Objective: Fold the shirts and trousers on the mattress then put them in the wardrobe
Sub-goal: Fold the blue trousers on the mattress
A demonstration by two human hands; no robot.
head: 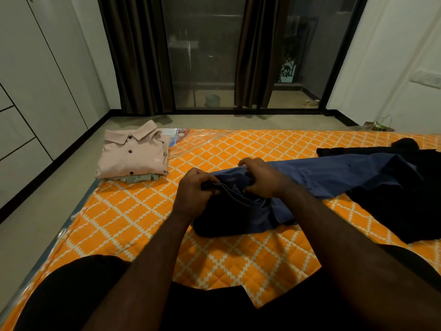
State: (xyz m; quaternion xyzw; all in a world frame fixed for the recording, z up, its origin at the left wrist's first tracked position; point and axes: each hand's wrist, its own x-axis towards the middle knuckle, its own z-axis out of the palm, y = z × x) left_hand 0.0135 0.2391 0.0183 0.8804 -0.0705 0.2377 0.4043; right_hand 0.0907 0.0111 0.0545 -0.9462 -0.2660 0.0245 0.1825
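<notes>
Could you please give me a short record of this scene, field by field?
surface: orange patterned mattress
held: blue garment, gripped by left hand and right hand
folded: pink shirt atop a pale patterned garment, far left corner
unfolded: black garment, on the right

Across the far end, a dark-framed sliding glass door [202, 56] with night beyond and a potted plant [287, 68] outside, hung with brown curtains [136, 56] drawn into two bunches. To the right, a white wall [393, 56] with a switch plate [427, 80] and black skirting [343, 118]; underfoot, grey floor [47, 211], dimly lit.
</notes>
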